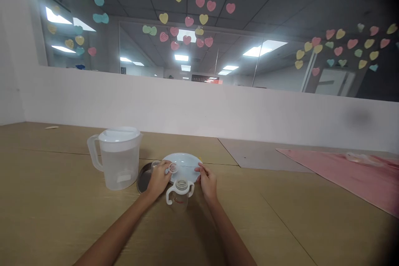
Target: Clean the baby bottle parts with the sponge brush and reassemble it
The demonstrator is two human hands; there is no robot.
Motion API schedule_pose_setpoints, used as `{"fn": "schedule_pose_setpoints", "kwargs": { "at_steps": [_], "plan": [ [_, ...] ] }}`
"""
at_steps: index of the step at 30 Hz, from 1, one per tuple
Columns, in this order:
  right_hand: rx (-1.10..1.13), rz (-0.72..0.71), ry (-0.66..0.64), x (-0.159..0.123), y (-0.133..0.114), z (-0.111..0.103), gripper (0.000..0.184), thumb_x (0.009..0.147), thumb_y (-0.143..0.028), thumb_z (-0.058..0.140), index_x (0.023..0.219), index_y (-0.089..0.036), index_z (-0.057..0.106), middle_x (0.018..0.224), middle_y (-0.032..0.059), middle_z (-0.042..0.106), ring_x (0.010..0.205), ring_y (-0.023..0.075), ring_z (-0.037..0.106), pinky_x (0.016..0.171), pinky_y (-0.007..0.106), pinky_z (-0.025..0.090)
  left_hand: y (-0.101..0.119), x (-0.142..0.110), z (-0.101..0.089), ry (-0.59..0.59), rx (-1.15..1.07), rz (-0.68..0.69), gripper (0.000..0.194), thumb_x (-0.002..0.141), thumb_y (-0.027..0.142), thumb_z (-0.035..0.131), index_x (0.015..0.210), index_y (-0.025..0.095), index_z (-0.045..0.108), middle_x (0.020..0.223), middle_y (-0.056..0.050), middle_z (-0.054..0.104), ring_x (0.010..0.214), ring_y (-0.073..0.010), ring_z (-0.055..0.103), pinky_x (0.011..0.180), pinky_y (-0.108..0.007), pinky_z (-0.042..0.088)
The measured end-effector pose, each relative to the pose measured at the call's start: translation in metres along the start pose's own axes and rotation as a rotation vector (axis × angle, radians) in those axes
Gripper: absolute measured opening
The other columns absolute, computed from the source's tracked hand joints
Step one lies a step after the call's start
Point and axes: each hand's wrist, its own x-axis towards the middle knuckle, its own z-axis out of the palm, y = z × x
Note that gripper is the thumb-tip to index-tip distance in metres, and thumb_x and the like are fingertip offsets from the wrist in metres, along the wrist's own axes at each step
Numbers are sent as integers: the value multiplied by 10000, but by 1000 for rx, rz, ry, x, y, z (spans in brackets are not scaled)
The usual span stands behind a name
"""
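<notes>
Clear plastic pitcher (117,168) stands left on the wooden table (52,199), just beside a dark round metal lid (143,178) that lies partly under a pale blue plate (182,162). Nearer, a two-handled baby cup (180,195) sits upright between both hands, within easy reach. The left hand (158,178) pinches a small clear cap (172,168) over the plate's edge, holding it up; the right hand (207,182) brings its fingertips (199,169) together at the rim, gripping what, I cannot tell.

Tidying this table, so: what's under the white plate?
Beneath the left edge of the white plate, a dark metal disc seems to show; anything further under is covered.
</notes>
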Motion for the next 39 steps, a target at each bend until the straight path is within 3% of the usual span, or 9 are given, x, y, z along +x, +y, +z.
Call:
{"fn": "schedule_pose_setpoints", "kwargs": {
  "at_steps": [2, 5, 8, 13, 18, 21, 23, 31, 39],
  "plan": [
    [-137, -121, 8, -2, 1, 0, 482, 744, -484, 494, 985, -105, 667, 775, 75, 675, 504, 129, 531, 481, 252, 427, -4, -4, 5, -24, 63, 7, 274, 862, 262, 429, 949, 166, 670, 1032, -85, 661, 963, -208, 589, 874, -335, 442],
    [-369, -315, 22, -6, -2, 0, 437, 823, -459, 405, 955, -146, 680, 923, 97, 679, 810, 201, 614, 722, 309, 482, -8, -9, 12, -20, 135, 7, 306, 875, 317, 414, 992, 168, 655, 1095, -105, 645, 1030, -235, 564, 917, -366, 415],
    [-522, -457, 12, -12, -5, 2, 418, 886, -409, 339, 982, -168, 666, 1009, 93, 670, 945, 204, 606, 844, 326, 461, -10, -12, 17, -42, 140, -3, 350, 895, 351, 360, 877, 161, 654, 925, -100, 676, 888, -223, 596, 823, -338, 441],
    [-579, -699, 39, -22, -6, 9, 368, 937, -295, 297, 1009, -159, 631, 973, 85, 685, 850, 159, 645, 797, 287, 498, -11, -13, 21, -30, 153, -27, 377, 897, 368, 338, 766, 157, 622, 789, -81, 657, 794, -213, 585, 758, -323, 431],
    [-390, -1177, 72, -34, -16, 8, 228, 920, -148, 351, 1014, -178, 556, 856, 70, 676, 758, 145, 648, 667, 279, 529, -9, -16, 23, -3, 124, -26, 324, 890, 295, 344, 839, 152, 630, 863, -92, 657, 866, -226, 572, 812, -356, 426],
    [-315, -1441, -25, -44, -30, 8, 206, 911, -139, 358, 1044, -185, 509, 808, 75, 654, 715, 153, 626, 608, 292, 523, -6, -16, 22, -5, 115, -13, 316, 894, 291, 343, 854, 161, 628, 861, -87, 651, 865, -224, 566, 820, -364, 426],
    [-324, -1541, -100, -50, -38, 9, 192, 907, -136, 347, 1012, -180, 502, 778, 78, 640, 684, 152, 604, 572, 285, 507, -4, -16, 20, -14, 110, -7, 319, 898, 295, 340, 849, 161, 625, 844, -82, 645, 852, -218, 564, 816, -360, 427],
    [-361, -1605, -186, -68, -47, 17, 185, 854, -69, 357, 807, -192, 486, 617, 31, 540, 544, 136, 481, 489, 248, 375, -2, -15, 19, -10, 112, -45, 310, 895, 292, 357, 833, 158, 628, 848, -76, 649, 853, -217, 566, 807, -354, 425],
    [-370, -1540, -170, -65, -39, 21, 180, 874, -100, 359, 957, -188, 493, 697, 49, 605, 600, 146, 547, 553, 266, 441, -2, -15, 19, -18, 60, -30, 327, 900, 297, 370, 949, 165, 665, 939, -77, 672, 919, -212, 579, 871, -359, 418]
  ]
}}
